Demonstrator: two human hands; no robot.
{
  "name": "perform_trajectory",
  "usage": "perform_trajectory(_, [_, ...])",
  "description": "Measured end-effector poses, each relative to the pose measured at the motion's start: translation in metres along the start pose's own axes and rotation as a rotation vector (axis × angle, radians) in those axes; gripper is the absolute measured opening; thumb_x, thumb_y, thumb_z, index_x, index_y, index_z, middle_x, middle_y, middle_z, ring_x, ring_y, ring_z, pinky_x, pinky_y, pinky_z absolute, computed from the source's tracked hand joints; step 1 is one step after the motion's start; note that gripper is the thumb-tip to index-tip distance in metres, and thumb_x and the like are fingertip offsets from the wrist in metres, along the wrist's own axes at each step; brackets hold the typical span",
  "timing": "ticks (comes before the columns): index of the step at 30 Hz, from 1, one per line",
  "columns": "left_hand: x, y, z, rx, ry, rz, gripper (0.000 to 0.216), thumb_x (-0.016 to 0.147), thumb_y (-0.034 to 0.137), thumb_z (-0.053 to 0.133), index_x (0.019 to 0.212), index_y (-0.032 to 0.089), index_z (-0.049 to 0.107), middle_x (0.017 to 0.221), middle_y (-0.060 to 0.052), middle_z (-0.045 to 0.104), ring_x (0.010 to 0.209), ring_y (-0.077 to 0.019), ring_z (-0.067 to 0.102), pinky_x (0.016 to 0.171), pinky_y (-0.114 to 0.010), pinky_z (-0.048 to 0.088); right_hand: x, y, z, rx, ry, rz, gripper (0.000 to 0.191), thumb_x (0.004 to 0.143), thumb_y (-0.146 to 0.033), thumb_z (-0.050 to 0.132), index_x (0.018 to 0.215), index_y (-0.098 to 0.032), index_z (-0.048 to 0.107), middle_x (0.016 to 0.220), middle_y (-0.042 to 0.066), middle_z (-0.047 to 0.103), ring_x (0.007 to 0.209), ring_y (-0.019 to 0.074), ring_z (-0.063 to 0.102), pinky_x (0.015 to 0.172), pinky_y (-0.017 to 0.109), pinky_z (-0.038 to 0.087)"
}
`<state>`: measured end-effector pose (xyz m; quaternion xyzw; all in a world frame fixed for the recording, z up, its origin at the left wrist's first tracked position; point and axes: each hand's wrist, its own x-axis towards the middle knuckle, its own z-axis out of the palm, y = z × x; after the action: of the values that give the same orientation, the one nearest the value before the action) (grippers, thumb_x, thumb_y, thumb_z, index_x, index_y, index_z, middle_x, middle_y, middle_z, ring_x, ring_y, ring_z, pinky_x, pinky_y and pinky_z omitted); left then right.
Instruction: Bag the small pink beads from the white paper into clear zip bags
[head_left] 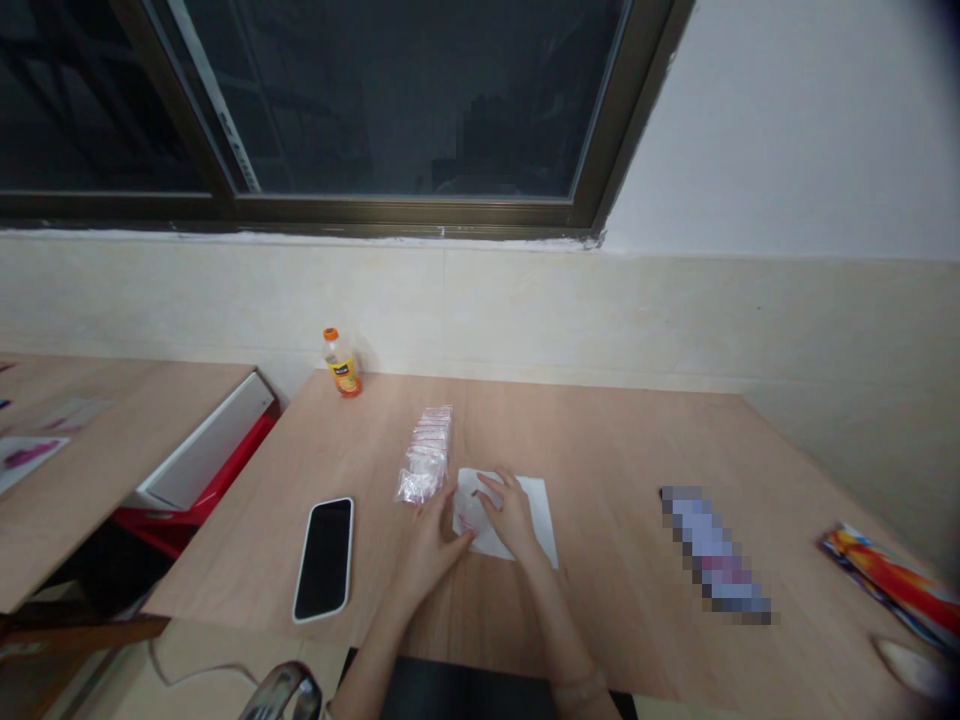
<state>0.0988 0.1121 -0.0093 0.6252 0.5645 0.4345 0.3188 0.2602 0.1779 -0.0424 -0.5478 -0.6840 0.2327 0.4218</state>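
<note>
Both my hands rest on a white sheet of paper in the middle of a wooden table. My left hand lies flat at the sheet's left edge, fingers stretched toward a small clear plastic bag on the paper. My right hand presses its fingers down on the same small bag. A row of several small clear bags with pink print lies just left of the paper, close to my left hand.
A phone lies face up at the left. An orange juice bottle stands at the back by the wall. A blurred strip and a colourful packet lie at the right. A red and white box sits between tables.
</note>
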Motion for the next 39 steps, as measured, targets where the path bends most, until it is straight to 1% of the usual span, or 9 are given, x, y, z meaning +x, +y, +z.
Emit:
perform_trajectory(4, [0.0, 0.0, 0.0, -0.018, -0.003, -0.006, 0.059, 0.072, 0.023, 0.068, 0.126, 0.021, 0.047, 0.129, -0.009, 0.055, 0.122, -0.0261, 0.047, 0.106, -0.046, 0.032, -0.008, 0.016, 0.014, -0.113, -0.004, 0.01, 0.022, 0.076, -0.027, 0.063, 0.095, -0.025, 0.073, 0.128, 0.01, 0.057, 0.124, 0.0296, 0.047, 0.098, 0.05, 0.04])
perform_trajectory(10, [0.0, -0.005, 0.001, -0.026, 0.002, 0.008, 0.059, 0.072, 0.026, 0.069, 0.127, 0.022, 0.047, 0.129, -0.009, 0.055, 0.122, -0.0257, 0.047, 0.106, -0.046, 0.033, -0.018, 0.025, 0.019, 0.04, 0.12, 0.049, 0.018, 0.078, -0.03, 0.06, 0.082, -0.021, 0.075, 0.12, 0.013, 0.063, 0.121, 0.028, 0.049, 0.1, 0.047, 0.039])
perform_trajectory(13, [0.0, -0.006, 0.002, -0.003, 0.003, 0.019, 0.059, 0.073, 0.026, 0.068, 0.127, 0.021, 0.047, 0.128, -0.01, 0.055, 0.121, -0.0262, 0.048, 0.106, -0.046, 0.033, -0.019, 0.015, 0.011, 0.17, 0.248, 0.108, 0.018, 0.076, -0.032, 0.061, 0.078, -0.019, 0.073, 0.107, 0.014, 0.068, 0.109, 0.0271, 0.058, 0.094, 0.045, 0.045])
perform_trajectory(17, [0.001, -0.004, 0.005, 0.011, -0.003, 0.002, 0.059, 0.073, 0.025, 0.068, 0.127, 0.021, 0.047, 0.131, -0.01, 0.054, 0.123, -0.0264, 0.046, 0.107, -0.047, 0.031, -0.017, -0.023, -0.011, 0.283, 0.333, 0.083, 0.017, 0.076, -0.033, 0.062, 0.08, -0.018, 0.07, 0.098, 0.011, 0.069, 0.096, 0.0234, 0.062, 0.089, 0.041, 0.048])
perform_trajectory(21, [0.001, 0.001, 0.008, -0.028, -0.003, 0.004, 0.058, 0.072, 0.026, 0.067, 0.127, 0.021, 0.047, 0.13, -0.01, 0.054, 0.122, -0.0259, 0.047, 0.106, -0.046, 0.032, -0.017, -0.06, -0.032, 0.247, 0.246, -0.002, 0.015, 0.078, -0.03, 0.06, 0.083, -0.021, 0.071, 0.098, 0.009, 0.068, 0.095, 0.0222, 0.061, 0.088, 0.039, 0.047])
perform_trajectory(26, [0.001, 0.012, 0.006, -0.063, 0.003, 0.014, 0.052, 0.073, 0.024, 0.065, 0.123, 0.02, 0.051, 0.125, -0.01, 0.057, 0.119, -0.0265, 0.05, 0.105, -0.046, 0.033, -0.022, -0.077, -0.043, 0.08, 0.025, 0.02, 0.016, 0.074, -0.033, 0.066, 0.085, -0.025, 0.074, 0.105, 0.009, 0.067, 0.101, 0.0262, 0.06, 0.091, 0.042, 0.044])
perform_trajectory(31, [0.0, 0.028, 0.003, -0.191, 0.051, -0.022, 0.05, 0.07, 0.024, 0.068, 0.118, 0.019, 0.052, 0.122, -0.011, 0.058, 0.116, -0.0265, 0.051, 0.103, -0.045, 0.035, -0.025, -0.086, -0.055, 0.276, -0.225, 0.05, 0.018, 0.075, -0.032, 0.064, 0.089, -0.023, 0.072, 0.094, 0.006, 0.07, 0.086, 0.0217, 0.064, 0.078, 0.033, 0.05])
perform_trajectory(36, [0.003, 0.046, 0.001, -0.424, 0.051, -0.149, 0.062, 0.056, 0.027, 0.08, 0.111, 0.019, 0.052, 0.1, -0.006, 0.063, 0.088, -0.02, 0.061, 0.079, -0.031, 0.049, -0.02, -0.095, -0.074, 0.394, -0.216, 0.125, 0.02, 0.079, -0.034, 0.058, 0.078, -0.02, 0.071, 0.08, 0.005, 0.072, 0.076, 0.0207, 0.064, 0.067, 0.03, 0.048])
perform_trajectory(39, [0.006, 0.061, -0.006, -0.568, -0.038, -0.238, 0.036, 0.066, 0.039, 0.073, 0.089, 0.016, 0.059, 0.073, 0.0, 0.063, 0.064, -0.0141, 0.059, 0.06, -0.024, 0.049, -0.016, -0.098, -0.083, 0.52, -0.103, 0.174, 0.022, 0.077, -0.04, 0.062, 0.082, -0.019, 0.07, 0.082, 0.006, 0.072, 0.076, 0.0207, 0.064, 0.067, 0.029, 0.048])
